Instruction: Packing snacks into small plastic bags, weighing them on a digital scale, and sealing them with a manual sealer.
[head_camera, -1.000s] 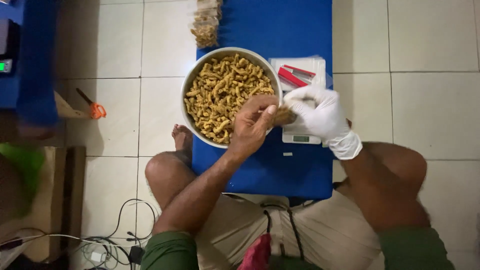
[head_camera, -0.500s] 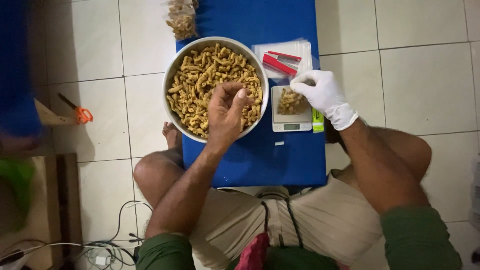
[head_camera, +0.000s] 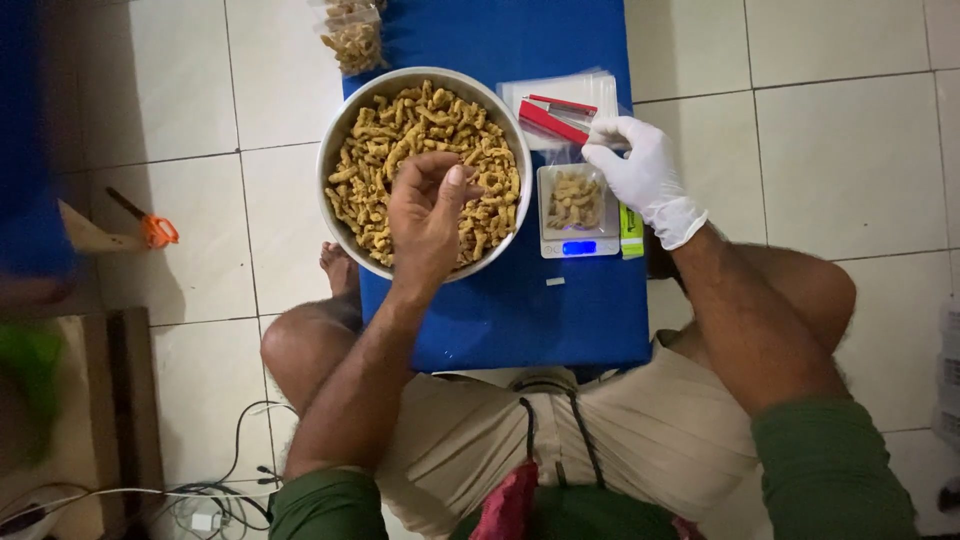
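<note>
A round metal bowl full of yellow-brown snack sticks sits on a low blue table. My bare left hand hovers over the bowl, its fingertips bunched down into the sticks. To the right, a small digital scale carries a clear plastic bag with a few sticks inside. My right hand, in a white glove, pinches the top edge of that bag and holds it upright.
A stack of flat clear bags with a red strip lies behind the scale. One filled snack bag rests at the table's far end. Orange-handled scissors and cables lie on the tiled floor at left.
My left hand left the bag on the scale and moved back left over the bowl, then dipped its fingers into the sticks. The gloved right hand stayed on the bag.
</note>
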